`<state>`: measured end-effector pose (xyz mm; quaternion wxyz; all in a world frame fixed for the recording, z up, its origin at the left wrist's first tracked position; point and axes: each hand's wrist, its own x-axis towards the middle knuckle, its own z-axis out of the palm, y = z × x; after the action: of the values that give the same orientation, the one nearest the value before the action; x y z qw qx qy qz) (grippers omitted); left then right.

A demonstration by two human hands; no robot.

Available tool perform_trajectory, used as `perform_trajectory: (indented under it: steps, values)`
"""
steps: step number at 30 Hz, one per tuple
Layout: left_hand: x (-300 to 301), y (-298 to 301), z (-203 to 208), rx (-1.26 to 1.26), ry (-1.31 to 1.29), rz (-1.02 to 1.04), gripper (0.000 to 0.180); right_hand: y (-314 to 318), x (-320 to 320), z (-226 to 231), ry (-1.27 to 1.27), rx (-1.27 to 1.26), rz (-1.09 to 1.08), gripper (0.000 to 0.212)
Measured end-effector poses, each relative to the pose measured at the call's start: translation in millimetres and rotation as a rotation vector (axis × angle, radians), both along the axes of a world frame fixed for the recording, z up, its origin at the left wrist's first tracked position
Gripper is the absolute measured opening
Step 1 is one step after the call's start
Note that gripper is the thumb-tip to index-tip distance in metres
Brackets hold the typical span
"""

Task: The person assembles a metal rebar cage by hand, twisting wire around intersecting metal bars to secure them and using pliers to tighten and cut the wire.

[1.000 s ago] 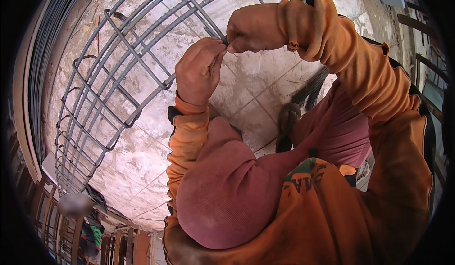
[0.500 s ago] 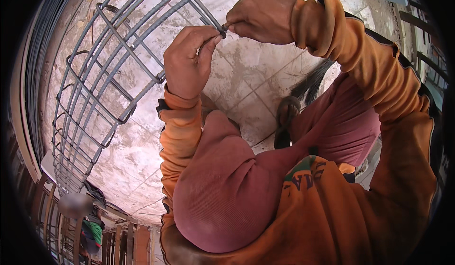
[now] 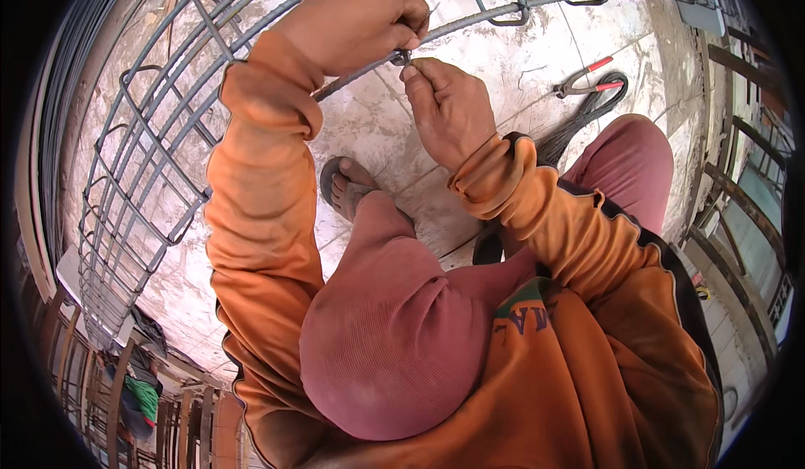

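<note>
A rebar cage (image 3: 168,142) of long grey bars and bent stirrups lies across the pale tiled floor. My left hand (image 3: 360,16) rests on top of one long bar (image 3: 495,12), its fingers closed over a thin tie wire (image 3: 402,55) where the bar meets a stirrup. From below the bar, my right hand (image 3: 449,108) pinches the same wire with thumb and forefinger. Both hands touch at that joint. Orange sleeves cover both forearms.
Red-handled pliers (image 3: 587,79) lie on the floor to the right, beside a coil of dark wire (image 3: 587,117). My sandalled foot (image 3: 348,188) and red-trousered knees sit under the hands. Wooden frames (image 3: 746,217) line the right edge, and cloth lies at the lower left.
The view has swung round, bringing the pliers and wire coil into sight. My left hand now lies above the bar and my right hand below it, both still at the wire joint.
</note>
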<state>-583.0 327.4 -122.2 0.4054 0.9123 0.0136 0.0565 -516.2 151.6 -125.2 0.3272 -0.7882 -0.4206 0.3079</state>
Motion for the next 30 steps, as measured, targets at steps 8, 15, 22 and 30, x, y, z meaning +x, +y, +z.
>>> perform_trajectory:
  steps: [8,15,22,30]
  values:
    - [-58,-59,12,-0.157,-0.119,0.509,0.015,33,65,73,-0.626,0.231,0.757,0.015]
    - [-75,-130,-104,-1.481,-0.075,0.997,0.024,82,19,129,-1.143,0.0,1.504,0.031]
    - [-3,-57,-164,-1.754,-0.72,1.077,0.031,87,26,59,-1.185,0.007,1.576,0.011]
    - [35,-30,-212,-0.576,-0.283,0.806,0.021,92,42,50,-1.114,-0.117,1.523,0.016]
